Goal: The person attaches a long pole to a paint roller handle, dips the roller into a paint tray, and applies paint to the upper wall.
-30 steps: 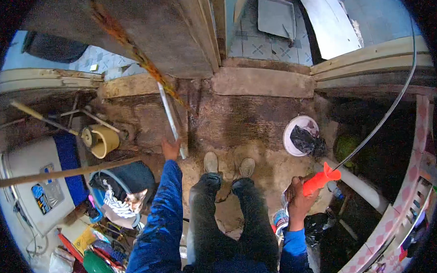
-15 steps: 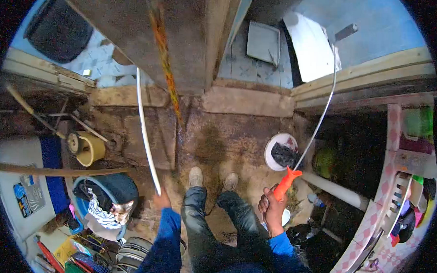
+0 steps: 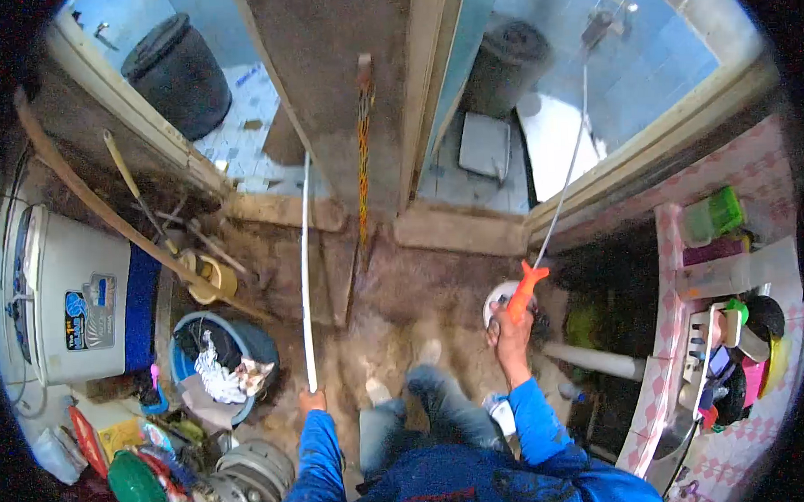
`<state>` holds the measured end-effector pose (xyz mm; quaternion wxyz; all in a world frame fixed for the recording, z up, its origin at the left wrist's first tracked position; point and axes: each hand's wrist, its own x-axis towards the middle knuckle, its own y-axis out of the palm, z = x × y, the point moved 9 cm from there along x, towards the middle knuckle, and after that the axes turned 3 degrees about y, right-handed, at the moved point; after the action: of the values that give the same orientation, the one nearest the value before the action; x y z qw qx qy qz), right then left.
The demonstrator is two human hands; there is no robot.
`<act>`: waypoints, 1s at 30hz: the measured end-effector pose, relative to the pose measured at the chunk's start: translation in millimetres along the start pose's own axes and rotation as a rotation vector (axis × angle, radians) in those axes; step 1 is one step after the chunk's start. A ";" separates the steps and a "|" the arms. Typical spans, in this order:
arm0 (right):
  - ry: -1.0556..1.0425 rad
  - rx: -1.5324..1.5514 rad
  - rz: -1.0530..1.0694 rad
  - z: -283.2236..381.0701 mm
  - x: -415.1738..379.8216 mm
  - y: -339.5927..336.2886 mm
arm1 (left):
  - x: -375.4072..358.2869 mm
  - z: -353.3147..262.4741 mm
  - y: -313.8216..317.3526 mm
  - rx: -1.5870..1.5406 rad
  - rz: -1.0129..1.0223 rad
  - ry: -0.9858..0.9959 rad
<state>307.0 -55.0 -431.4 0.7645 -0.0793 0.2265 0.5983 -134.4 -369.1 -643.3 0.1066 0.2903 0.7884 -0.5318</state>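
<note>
My left hand (image 3: pixel 312 400) is closed around the lower end of a long white rod (image 3: pixel 306 281), which stretches up toward the left doorway. In my right hand (image 3: pixel 512 337) is an orange handle (image 3: pixel 523 295) with a flared, forked tip, my fingers wrapped round its lower part. From that tip a thin pale shaft (image 3: pixel 569 170) reaches into the right tiled room, where a small dark head (image 3: pixel 597 27) sits at its far end. A white basin (image 3: pixel 498 299) lies on the floor, partly hidden behind my right hand.
A blue tub (image 3: pixel 265 349) with cloths and a white washing machine (image 3: pixel 103 301) stand at left, near a yellow bucket (image 3: pixel 217 280). Pots (image 3: pixel 255 477) lie at lower left. A checked counter (image 3: pixel 658 357) with kitchenware runs along the right. A partition (image 3: pixel 339 94) separates two doorways.
The view has tilted upward, showing more of both rooms. The far end of the thin shaft has moved up and left in view. Both hands keep their holds.
</note>
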 end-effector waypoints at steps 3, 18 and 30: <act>-0.004 -0.061 0.023 -4.8 -19.9 -16.3 | -12.0 30.3 38.2 -0.092 -0.030 0.129; -0.121 0.004 0.129 6.1 -120.3 1.8 | -39.1 -120.5 -116.9 -0.591 0.078 0.557; -0.298 0.188 0.217 109.0 -77.2 3.7 | -206.6 -31.4 -56.1 -0.203 0.092 0.498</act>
<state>316.9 -79.1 -300.3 0.7246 0.1068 0.1728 0.6585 5.0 -426.9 -488.3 -0.0380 0.4355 0.8255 -0.3569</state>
